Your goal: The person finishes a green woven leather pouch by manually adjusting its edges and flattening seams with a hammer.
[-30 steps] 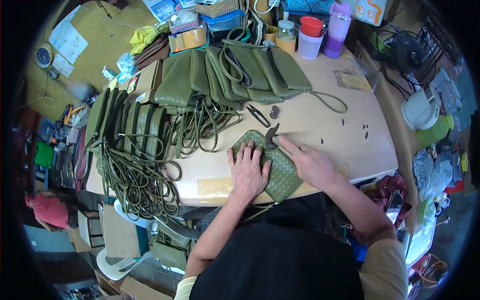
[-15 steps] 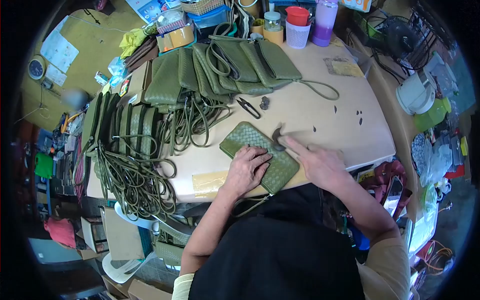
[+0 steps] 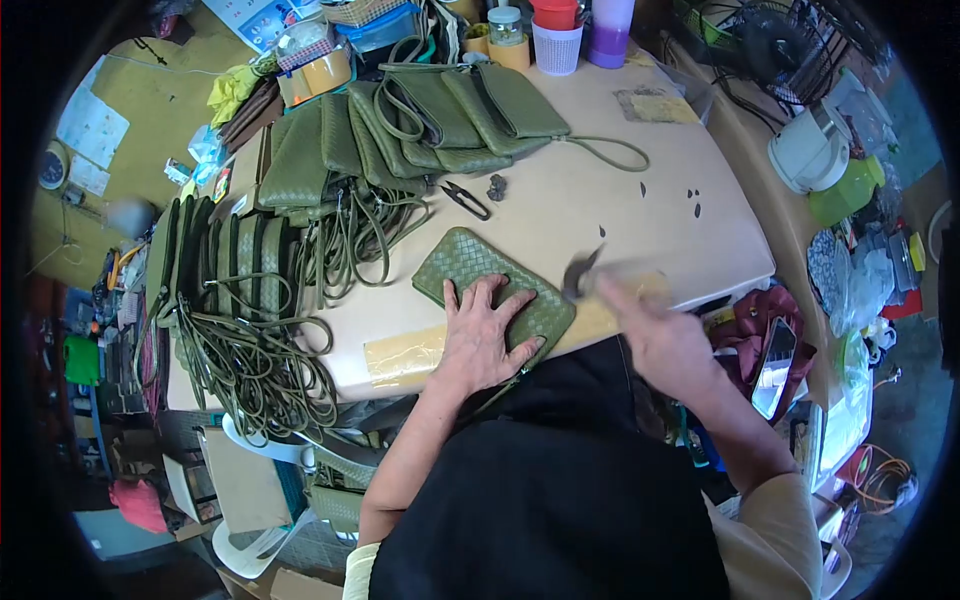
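A green woven pouch (image 3: pixel 455 262) lies flat near the table's front edge. My left hand (image 3: pixel 480 340) rests on it with the fingers spread, pressing its lower part. Closed round the handle of a hammer (image 3: pixel 580 272), my right hand (image 3: pixel 665 340) is blurred by motion. The dark curved hammer head is beside the pouch's right corner. Beyond the pouch lie black thread snips (image 3: pixel 466 201) and a small dark lump (image 3: pixel 496 187).
More green pouches (image 3: pixel 430 115) are piled at the back, and others stand at the left with tangled straps (image 3: pixel 260 350). A white basket with a red cup (image 3: pixel 556 45) and a purple bottle (image 3: pixel 608 35) stand at the back edge.
The whole view has shifted, moving the table leftward in the picture. My left hand's fingers are more spread on the pouch. The hammer head has moved from over the pouch to beside its right corner.
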Demonstrator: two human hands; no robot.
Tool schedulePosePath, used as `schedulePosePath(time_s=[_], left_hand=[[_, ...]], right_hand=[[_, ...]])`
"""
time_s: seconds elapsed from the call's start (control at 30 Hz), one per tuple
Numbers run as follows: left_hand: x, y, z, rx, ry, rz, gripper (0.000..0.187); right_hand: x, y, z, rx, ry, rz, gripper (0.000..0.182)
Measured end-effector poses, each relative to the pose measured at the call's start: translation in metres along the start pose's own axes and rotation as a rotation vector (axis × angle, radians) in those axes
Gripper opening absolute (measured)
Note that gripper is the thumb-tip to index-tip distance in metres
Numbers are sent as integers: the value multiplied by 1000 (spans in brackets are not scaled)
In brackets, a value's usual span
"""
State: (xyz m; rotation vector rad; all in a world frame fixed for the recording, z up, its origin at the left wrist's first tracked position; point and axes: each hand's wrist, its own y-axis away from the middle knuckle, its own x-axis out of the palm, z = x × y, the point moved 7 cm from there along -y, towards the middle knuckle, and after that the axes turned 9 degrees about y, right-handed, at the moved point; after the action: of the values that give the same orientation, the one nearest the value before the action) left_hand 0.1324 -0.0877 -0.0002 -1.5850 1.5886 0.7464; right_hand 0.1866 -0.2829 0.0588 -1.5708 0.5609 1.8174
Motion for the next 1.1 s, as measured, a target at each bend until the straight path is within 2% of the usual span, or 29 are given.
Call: schedulePosePath(time_s=[0.03,0.17,0.23,0.27,0.37,0.43,0.53,0.57,0.67,0.7,0.8,0.87,0.97,1.0,1.07,1.1], left_hand=[[-2,0,-1,4,-6,-18,62],[5,0,-3,1,-48,-62,60],[8,2,-5,-23,-88,-130,59],[12,5,-9,-25,-84,-126,59],[18,3,-14,-123,-110,-185,58],[19,0,-13,-166,-139,-242,54],[20,-1,-13,-193,-133,-238,51],[18,-3,-13,-191,-134,-241,51],[18,-3,-12,-188,-104,-220,49],[20,-2,-11,-177,-116,-240,50],[21,2,-12,-168,-123,-251,50],[18,2,-12,-162,-125,-256,50],[15,0,-11,-155,-137,-213,53],[10,-1,-9,-146,-53,-185,54],[4,-2,-1,-136,27,-169,56],[2,-2,5,-116,6,-208,57]], right_hand=[[14,6,3,-11,-74,-4,59],[-14,11,-2,-21,19,12,58],[-8,21,2,59,-157,-147,59],[12,26,6,77,-165,26,60],[-8,27,11,46,-138,49,60],[-20,22,5,114,-124,-34,60],[6,24,13,112,-172,-127,59],[6,32,10,117,-79,29,59],[-24,33,9,103,-49,100,59],[-26,32,7,150,-107,-36,58],[7,37,11,90,-63,30,57],[-7,28,10,76,-25,105,57],[-10,12,6,110,-48,-96,55],[-8,8,3,109,-50,-99,55],[1,-1,1,14,55,47,51],[-6,-8,2,5,60,43,51]])
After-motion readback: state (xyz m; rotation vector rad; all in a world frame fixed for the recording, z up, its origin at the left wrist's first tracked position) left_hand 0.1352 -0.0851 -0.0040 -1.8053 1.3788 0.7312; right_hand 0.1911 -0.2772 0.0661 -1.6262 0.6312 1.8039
